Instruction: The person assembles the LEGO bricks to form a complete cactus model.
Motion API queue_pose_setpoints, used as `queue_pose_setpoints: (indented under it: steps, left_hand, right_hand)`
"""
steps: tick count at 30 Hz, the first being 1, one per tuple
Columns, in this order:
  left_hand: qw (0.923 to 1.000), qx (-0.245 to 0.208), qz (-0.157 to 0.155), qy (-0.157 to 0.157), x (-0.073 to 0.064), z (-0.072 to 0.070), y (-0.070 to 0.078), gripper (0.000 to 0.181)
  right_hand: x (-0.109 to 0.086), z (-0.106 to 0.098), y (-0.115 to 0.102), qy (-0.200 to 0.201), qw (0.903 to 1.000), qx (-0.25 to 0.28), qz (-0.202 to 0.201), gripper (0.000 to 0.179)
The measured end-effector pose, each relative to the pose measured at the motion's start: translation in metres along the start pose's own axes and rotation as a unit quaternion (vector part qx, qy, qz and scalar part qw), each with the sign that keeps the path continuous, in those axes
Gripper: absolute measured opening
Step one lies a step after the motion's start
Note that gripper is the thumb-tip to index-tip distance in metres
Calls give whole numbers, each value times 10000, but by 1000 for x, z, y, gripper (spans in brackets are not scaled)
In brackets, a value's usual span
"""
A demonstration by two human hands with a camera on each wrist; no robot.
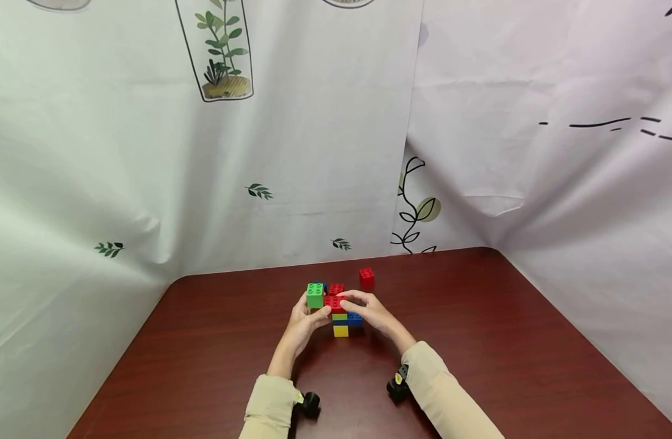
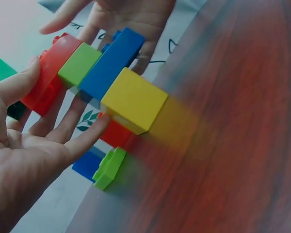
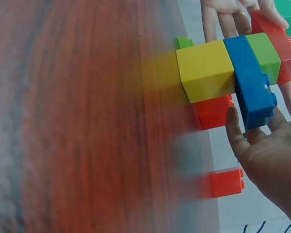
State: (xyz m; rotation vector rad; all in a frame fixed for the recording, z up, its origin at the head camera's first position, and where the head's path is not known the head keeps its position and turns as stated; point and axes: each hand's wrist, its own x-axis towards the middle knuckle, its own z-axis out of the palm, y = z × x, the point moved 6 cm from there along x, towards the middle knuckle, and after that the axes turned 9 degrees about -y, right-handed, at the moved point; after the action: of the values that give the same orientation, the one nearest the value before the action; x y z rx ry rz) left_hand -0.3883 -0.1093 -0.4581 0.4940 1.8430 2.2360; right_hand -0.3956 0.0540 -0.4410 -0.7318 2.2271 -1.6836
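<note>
The left hand (image 1: 300,327) and right hand (image 1: 375,313) are pinching the upper red block (image 1: 335,303) between thumbs and fingers, seemingly steadying the stack (image 1: 340,321); it is standing toward the far edge of the table (image 1: 204,366); a loose red block (image 1: 367,280) is lying nearer that edge.

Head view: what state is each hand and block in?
Long red plastic brick: stacked, studs up
Left hand: gripping that brick
Right hand: at its right end, contact unclear
Green plastic block: at its left end
Lime plastic brick: under it
Long blue plastic brick: under lime
Yellow plastic block: stack's bottom
Far-right red plastic block: apart, studs up
Rear red plastic block: partly hidden
Rear blue plastic block: partly hidden
</note>
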Motion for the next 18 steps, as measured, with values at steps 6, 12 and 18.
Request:
queue_pose_setpoints:
  steps: [6,12,18]
  left_hand:
    - [9998,41,-142,-147,-1,-4,1,60]
    - [9995,85,-184,-227,-2,-7,1,60]
    - [9984,199,-194,-495,-3,-10,1,65]
  right_hand:
    - [1,0,2,57,10000,6,-38,39]
    - [6,-1,12,310,9990,108,309,47]
    - [10,1,23,462,9957,275,755,56]
